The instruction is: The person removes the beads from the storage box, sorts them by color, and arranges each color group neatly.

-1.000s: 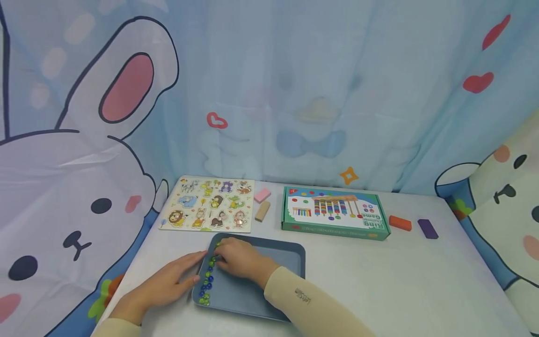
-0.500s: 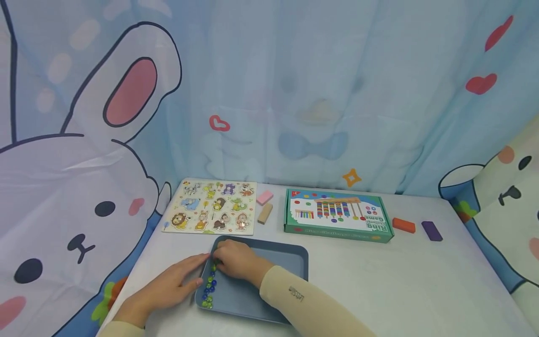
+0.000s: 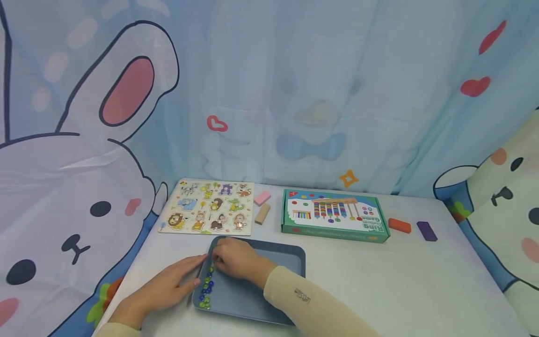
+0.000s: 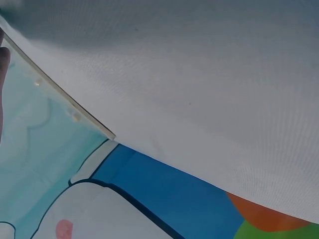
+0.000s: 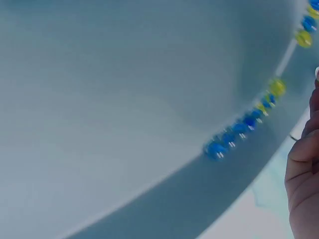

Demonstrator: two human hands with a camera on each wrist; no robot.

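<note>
A blue-grey tray [image 3: 252, 297] lies on the white table, with green and blue marbles [image 3: 206, 286] lined up along its left side. My right hand [image 3: 237, 257] reaches into the tray's far left corner, fingers bent down at the far end of that line. I cannot tell whether a marble is between its fingertips. The right wrist view shows a row of blue and yellow-green marbles [image 5: 249, 122] against the tray wall, with part of the right hand [image 5: 304, 169] at the edge. My left hand [image 3: 166, 286] rests beside the tray's left rim, its fingers extended.
Behind the tray lie an animal puzzle board [image 3: 209, 207], a pink block [image 3: 262, 198], a wooden block [image 3: 262, 213] and a green game box [image 3: 334, 215]. Farther right are an orange block [image 3: 399, 225] and a purple block [image 3: 427, 231]. A printed curtain [image 3: 311, 93] hangs behind.
My right hand has shifted slightly toward the tray's left wall, covering the far marbles that showed earlier. The left hand stays beside the rim. The head view sways a little.
</note>
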